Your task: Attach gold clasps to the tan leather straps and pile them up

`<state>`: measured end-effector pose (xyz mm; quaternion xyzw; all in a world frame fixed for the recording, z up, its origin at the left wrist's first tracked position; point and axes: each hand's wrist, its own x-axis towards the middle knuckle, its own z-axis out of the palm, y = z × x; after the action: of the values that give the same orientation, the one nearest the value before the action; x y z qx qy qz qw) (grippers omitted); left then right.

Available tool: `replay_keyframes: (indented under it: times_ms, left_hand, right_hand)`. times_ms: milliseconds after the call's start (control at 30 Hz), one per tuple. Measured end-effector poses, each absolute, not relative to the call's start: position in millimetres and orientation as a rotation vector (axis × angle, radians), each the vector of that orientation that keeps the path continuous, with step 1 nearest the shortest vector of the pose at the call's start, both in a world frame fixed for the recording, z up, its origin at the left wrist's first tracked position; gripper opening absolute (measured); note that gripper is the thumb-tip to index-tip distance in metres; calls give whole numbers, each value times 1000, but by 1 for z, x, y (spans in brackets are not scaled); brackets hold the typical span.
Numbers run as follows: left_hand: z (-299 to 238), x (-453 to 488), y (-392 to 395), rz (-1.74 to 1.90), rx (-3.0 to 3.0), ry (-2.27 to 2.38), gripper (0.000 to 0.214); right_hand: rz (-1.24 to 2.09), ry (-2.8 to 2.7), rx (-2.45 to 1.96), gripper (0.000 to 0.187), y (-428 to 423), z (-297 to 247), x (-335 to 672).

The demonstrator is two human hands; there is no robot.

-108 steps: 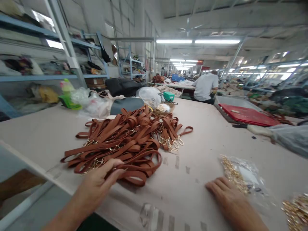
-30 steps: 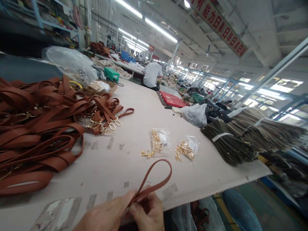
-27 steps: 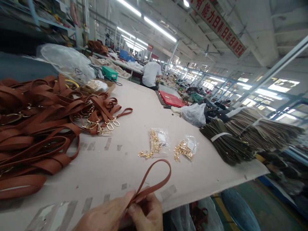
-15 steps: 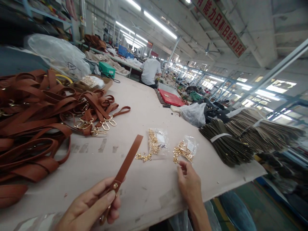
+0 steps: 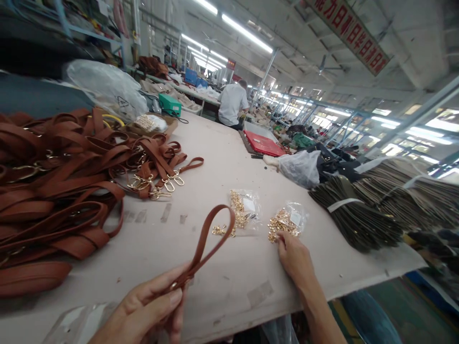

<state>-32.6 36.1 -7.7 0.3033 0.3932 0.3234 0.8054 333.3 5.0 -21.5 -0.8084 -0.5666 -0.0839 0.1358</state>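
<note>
My left hand (image 5: 150, 308) is closed on the riveted end of a brown leather strap loop (image 5: 208, 239), which rises above the table. My right hand (image 5: 296, 258) reaches to a small clear bag of gold metal fittings (image 5: 285, 222) and pinches at its near edge; what its fingertips hold is hidden. A second bag of gold fittings (image 5: 240, 212) lies just left of it. A large pile of brown straps with gold clasps (image 5: 71, 177) covers the left of the table (image 5: 222, 157).
Bundles of dark green flat pieces (image 5: 362, 215) lie at the right edge. A grey plastic bag (image 5: 299, 167) and a red tray (image 5: 265, 145) sit farther back. A person in a white shirt (image 5: 232, 102) works at the far end. The table edge runs near me.
The strap went from held in both hands to my left hand alone. My right hand let go and moved out to the right bag of gold fittings.
</note>
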Motion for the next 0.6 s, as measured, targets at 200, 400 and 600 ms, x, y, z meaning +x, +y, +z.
replay_keyframes:
  times_ms: [200, 400, 600]
  left_hand:
    - [-18, -42, 21, 589, 806, 876, 58]
    - [-15, -39, 9, 591, 859, 905, 53]
    - [-8, -34, 5, 583, 819, 908, 46]
  right_hand:
    - [-138, -1489, -2547, 14, 7, -16, 332]
    - [-96, -1329, -2418, 16, 2, -10, 321]
    - [35, -1139, -2012, 26, -42, 7, 267]
